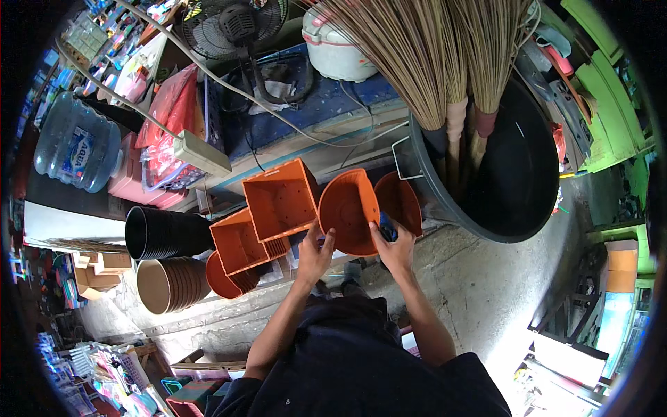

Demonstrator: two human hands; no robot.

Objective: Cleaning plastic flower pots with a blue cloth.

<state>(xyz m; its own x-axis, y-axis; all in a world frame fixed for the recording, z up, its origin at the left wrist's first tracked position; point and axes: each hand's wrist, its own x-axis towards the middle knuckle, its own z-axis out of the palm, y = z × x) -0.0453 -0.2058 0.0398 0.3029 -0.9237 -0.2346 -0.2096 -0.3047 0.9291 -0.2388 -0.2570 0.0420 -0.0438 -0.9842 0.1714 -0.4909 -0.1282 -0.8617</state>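
Observation:
Both hands are at an orange half-round plastic pot (pixel 348 211). My left hand (pixel 316 253) grips its near left rim, with the thumb raised. On the right side, my right hand (pixel 394 244) holds its edge and also has a dark blue object (pixel 386 227) between the fingers; what that object is, I cannot tell. Another orange pot (pixel 398 200) lies just behind, partly hidden. To the left are a square orange pot (pixel 281 200), a stack of smaller square orange pots (pixel 239 242) and a stack of round-fronted orange pots (pixel 223 276).
A large black tub (pixel 508 172) with stick brooms (pixel 453 57) stands at the right. Black pots (pixel 167 232) and beige pots (pixel 169 285) are stacked at the left. A cable with a power strip (pixel 202 152) crosses above, near a fan (pixel 234 23) and a rice cooker (pixel 338 47).

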